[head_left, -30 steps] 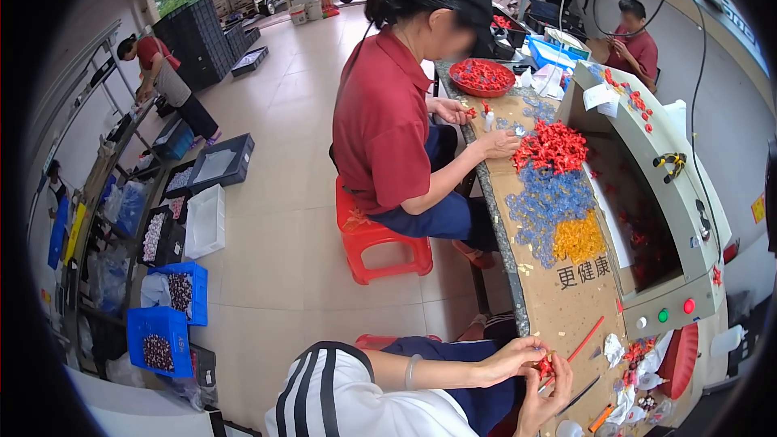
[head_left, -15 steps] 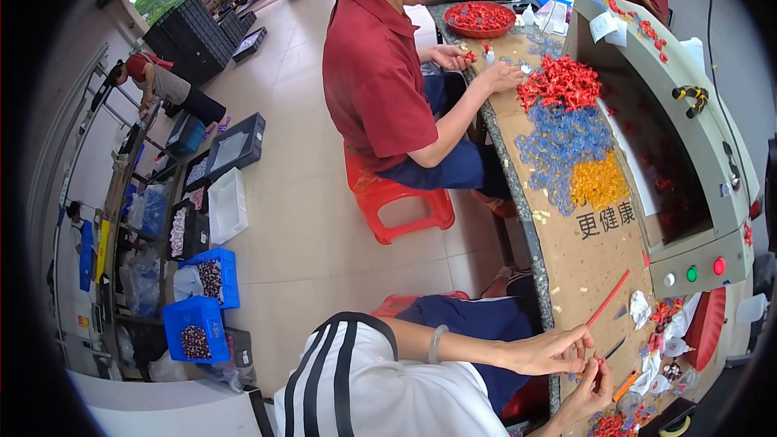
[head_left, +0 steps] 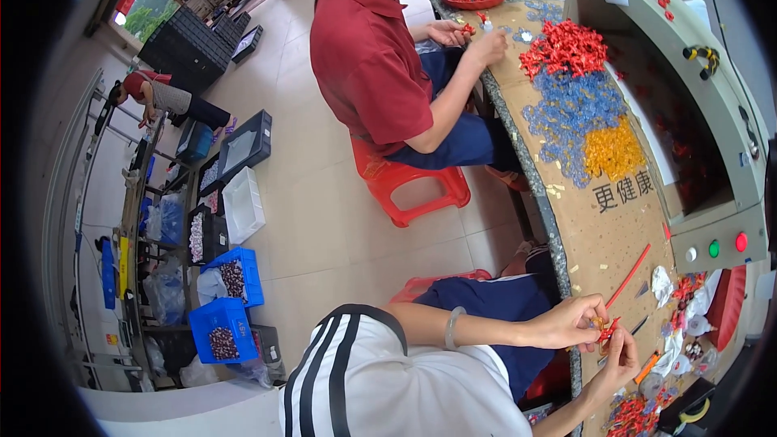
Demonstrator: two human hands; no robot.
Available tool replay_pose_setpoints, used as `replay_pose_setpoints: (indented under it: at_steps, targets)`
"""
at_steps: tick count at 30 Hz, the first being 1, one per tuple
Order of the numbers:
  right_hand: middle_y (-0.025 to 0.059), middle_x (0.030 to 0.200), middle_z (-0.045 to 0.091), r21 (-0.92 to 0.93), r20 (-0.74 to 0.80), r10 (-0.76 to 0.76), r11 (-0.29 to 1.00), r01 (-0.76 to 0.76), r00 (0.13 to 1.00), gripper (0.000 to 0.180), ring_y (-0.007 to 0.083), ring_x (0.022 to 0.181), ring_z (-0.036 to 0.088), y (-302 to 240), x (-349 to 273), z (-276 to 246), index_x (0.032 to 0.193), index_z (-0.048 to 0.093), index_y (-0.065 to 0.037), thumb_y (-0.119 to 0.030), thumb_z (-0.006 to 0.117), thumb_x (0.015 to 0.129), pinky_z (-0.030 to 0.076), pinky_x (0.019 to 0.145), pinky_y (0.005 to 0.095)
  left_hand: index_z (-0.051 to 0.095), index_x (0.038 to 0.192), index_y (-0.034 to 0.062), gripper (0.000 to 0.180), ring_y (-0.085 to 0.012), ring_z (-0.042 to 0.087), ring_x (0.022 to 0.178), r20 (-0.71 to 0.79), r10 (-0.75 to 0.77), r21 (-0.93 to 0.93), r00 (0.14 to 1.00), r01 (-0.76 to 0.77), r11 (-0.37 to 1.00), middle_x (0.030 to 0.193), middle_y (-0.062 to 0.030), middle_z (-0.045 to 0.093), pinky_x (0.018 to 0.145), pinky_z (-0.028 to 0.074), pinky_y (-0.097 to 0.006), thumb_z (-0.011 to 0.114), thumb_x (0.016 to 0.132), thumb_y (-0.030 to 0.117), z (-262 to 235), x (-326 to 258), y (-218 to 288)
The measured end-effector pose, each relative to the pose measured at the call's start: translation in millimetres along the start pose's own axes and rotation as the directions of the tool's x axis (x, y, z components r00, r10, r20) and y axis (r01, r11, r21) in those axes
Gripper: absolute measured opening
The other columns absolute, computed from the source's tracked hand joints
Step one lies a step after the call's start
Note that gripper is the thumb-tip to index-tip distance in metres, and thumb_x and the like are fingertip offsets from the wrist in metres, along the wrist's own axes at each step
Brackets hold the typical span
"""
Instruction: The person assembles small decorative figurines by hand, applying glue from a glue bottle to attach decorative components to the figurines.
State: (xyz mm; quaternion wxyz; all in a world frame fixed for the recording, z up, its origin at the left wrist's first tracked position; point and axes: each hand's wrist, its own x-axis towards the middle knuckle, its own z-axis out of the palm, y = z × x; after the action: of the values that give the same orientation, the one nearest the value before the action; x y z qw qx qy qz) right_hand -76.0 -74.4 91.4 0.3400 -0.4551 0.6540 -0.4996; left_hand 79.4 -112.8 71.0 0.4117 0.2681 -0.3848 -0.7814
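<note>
Over the near end of the cardboard-covered bench [head_left: 587, 263], my left hand [head_left: 568, 323] and my right hand [head_left: 620, 358] meet fingertip to fingertip. Between them they pinch a small red plastic piece [head_left: 609, 330]. A bit of amber colour shows at the left fingertips, too small to make out. Just beyond my hands lies a thin red stick [head_left: 628, 277]. Close to my right hand are a dark pointed tool [head_left: 639, 324] and an orange-handled tool [head_left: 647, 367]. A heap of red pieces [head_left: 635, 417] lies nearest me on the bench.
Farther along are piles of red pieces [head_left: 564, 48], clear bluish pieces [head_left: 571, 113] and amber pieces [head_left: 613, 151]. A grey machine housing [head_left: 716, 231] with buttons stands along the right. A co-worker in a maroon shirt [head_left: 368, 57] sits at the bench. Crates [head_left: 222, 332] stand at left.
The view has shifted, so the bench items sit farther right. My hands have come closer together, and the red piece between them shows more plainly. The co-worker's hands stay over the bench edge.
</note>
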Motion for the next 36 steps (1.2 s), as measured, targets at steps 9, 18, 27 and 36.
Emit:
replay_pose_setpoints:
  at_steps: [9,18,27,36]
  targets:
    - [0.0081,0.080,0.070,0.239,0.352,0.221,0.918,-0.315,0.910,0.015,0.0112,0.073,0.063,-12,30,3,0.088,0.071,0.004,-0.009,0.068,0.082,0.047,0.069,0.0238,0.046,0.116,-0.0005,0.036,-0.0141,0.066,0.086,0.053,-0.127,0.072,0.990,0.123,0.990,0.098,-0.0122,0.069,0.073,0.054,-0.027,0.063,0.085,-0.004,-23,1,29]
    - [0.0079,0.078,0.071,0.509,0.319,0.294,0.749,-0.425,0.901,0.016,0.0092,0.071,0.064,27,15,-13,0.089,0.073,0.003,-0.011,0.070,0.083,0.049,0.067,0.0219,0.043,0.116,-0.0013,0.036,-0.0132,0.065,0.089,0.022,-0.205,0.162,0.979,0.199,0.967,0.097,-0.0134,0.067,0.078,0.054,-0.026,0.057,0.084,-0.011,7,4,12]
    - [0.0067,0.073,0.069,0.556,0.301,0.300,0.716,-0.422,0.905,0.016,0.0081,0.066,0.062,30,7,-16,0.085,0.073,0.003,-0.013,0.071,0.083,0.047,0.061,0.0218,0.037,0.120,-0.0008,0.042,-0.0154,0.066,0.090,0.039,-0.194,0.178,0.980,0.184,0.967,0.097,-0.0158,0.067,0.076,0.054,-0.027,0.056,0.084,-0.011,15,0,8]
    - [0.0052,0.069,0.068,0.483,0.185,0.284,0.807,-0.339,0.941,0.015,0.0058,0.060,0.058,20,5,-13,0.079,0.073,0.002,-0.013,0.073,0.082,0.042,0.054,0.0187,0.031,0.127,-0.0008,0.050,-0.0185,0.066,0.089,0.029,-0.186,0.306,0.982,0.169,0.937,0.098,-0.0168,0.065,0.080,0.054,-0.029,0.058,0.085,-0.008,16,2,2]
